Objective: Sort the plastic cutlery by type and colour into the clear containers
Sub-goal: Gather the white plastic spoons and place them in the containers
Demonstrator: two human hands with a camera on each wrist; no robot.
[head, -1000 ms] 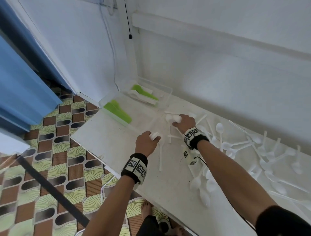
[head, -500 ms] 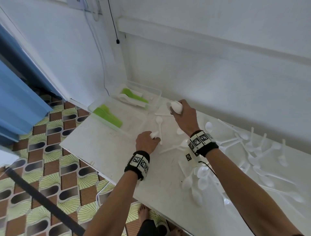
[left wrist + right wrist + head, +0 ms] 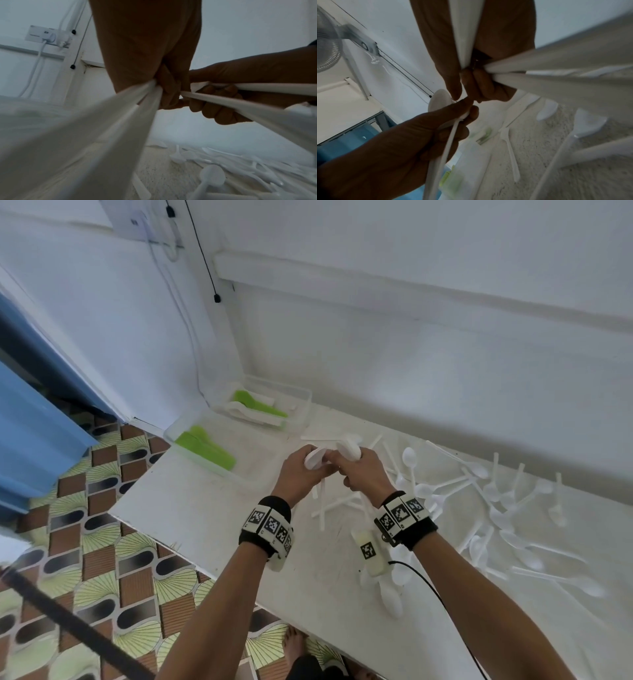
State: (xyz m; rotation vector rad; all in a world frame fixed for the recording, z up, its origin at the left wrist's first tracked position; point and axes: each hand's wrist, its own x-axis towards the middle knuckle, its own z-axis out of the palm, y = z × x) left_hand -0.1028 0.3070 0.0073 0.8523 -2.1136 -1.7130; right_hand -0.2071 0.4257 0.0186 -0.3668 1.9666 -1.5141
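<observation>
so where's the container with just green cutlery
In the head view, the container with green cutlery sits at the table's far-left corner, left of both hands.

Much of what we hold is blurred or cut off at the edges.

In the left wrist view the white handles (image 3: pixel 106 129) gripped by our left hand (image 3: pixel 147 54) smear into blur and run off the lower left edge, so we cannot count them. In the right wrist view the handles (image 3: pixel 573 75) in our right hand (image 3: pixel 488 86) leave the right edge, bowls unseen. From the head view, our hands cover most of the spoons (image 3: pixel 317 459) they hold. The contents of the far clear container (image 3: pixel 301 405) are partly too small to sort by type.
</observation>
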